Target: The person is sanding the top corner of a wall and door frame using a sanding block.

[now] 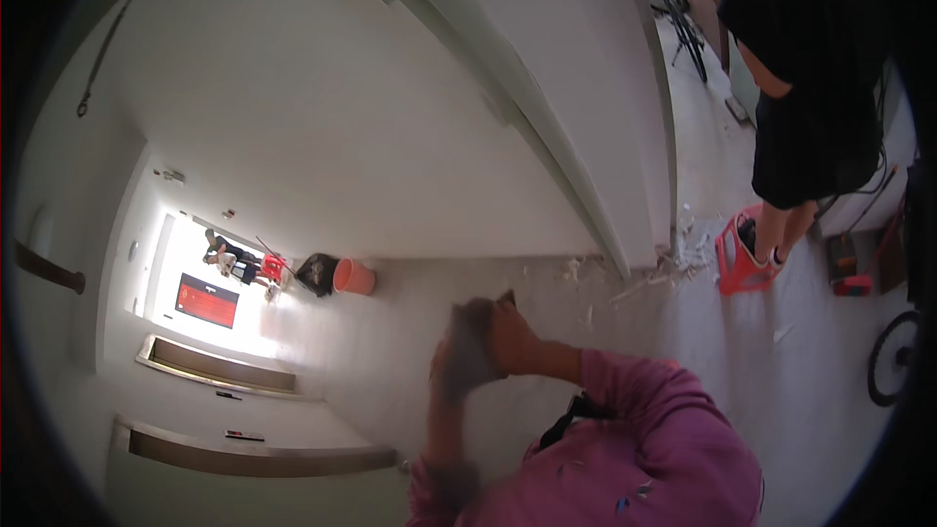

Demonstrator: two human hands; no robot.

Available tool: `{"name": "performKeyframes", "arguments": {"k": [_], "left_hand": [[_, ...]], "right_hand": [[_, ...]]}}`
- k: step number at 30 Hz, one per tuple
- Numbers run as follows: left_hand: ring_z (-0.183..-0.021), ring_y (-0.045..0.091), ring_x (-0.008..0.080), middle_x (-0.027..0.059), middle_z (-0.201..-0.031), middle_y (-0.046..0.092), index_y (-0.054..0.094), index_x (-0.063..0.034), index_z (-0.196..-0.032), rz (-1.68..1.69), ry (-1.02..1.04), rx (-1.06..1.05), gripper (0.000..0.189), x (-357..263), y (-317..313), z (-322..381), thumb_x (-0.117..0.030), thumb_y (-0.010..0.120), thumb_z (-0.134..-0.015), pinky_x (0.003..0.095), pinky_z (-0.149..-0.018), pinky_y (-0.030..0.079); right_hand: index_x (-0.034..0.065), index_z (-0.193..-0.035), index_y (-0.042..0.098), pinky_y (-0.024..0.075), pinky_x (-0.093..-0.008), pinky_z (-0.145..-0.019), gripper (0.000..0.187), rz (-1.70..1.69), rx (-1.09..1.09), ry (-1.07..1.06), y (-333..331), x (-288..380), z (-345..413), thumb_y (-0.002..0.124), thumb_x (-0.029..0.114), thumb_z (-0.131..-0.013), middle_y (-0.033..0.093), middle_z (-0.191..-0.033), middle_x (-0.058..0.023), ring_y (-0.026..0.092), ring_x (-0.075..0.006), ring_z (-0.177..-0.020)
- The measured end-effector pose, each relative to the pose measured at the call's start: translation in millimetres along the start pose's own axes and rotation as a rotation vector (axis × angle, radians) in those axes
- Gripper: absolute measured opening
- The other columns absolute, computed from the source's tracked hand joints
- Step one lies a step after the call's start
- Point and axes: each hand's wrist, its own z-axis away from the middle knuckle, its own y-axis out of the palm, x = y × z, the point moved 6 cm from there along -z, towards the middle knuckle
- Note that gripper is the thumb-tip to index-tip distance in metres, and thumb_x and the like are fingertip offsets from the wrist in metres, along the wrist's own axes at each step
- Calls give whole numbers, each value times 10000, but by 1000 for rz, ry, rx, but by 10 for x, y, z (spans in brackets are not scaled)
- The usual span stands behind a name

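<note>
A grey cloth (472,348), blurred by motion, is held between my two hands in front of my pink top. My right hand (516,340) grips its right side, and a small dark tip shows above the fingers. At the cloth's left side is my left hand (438,366), mostly covered by the cloth, its fingers not clear. Both forearms come out of pink sleeves (644,388). A black strap (564,421) lies across my chest.
A person in black (812,110) stands on a red plastic stool (732,256) at the right. Pale scraps (688,252) litter the floor by the wall's end. A bicycle wheel (894,359) is at far right. Down the corridor stand an orange bucket (354,277), a black bag (317,274) and people (230,256).
</note>
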Motion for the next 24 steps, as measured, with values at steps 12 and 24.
{"name": "performKeyframes", "arguments": {"k": [12, 24], "left_hand": [[-713, 522, 359, 207, -799, 473, 382, -34, -910, -776, -1, 537, 439, -1025, 482, -534, -232, 612, -593, 418, -576, 438], [-781, 521, 299, 137, -802, 524, 546, -62, -772, -532, -21, -362, 192, -34, -32, -491, -252, 547, -750, 396, -664, 420]], "right_hand": [[-36, -1004, 496, 417, -359, -752, 442, -700, 592, 192, -89, -518, 366, 638, 219, -672, 564, -931, -161, 544, -261, -853], [69, -1286, 147, 487, -374, -726, 779, -989, 113, 322, 355, -132, 461, 640, 26, -685, 347, -1193, -107, 419, -222, -1061]]}}
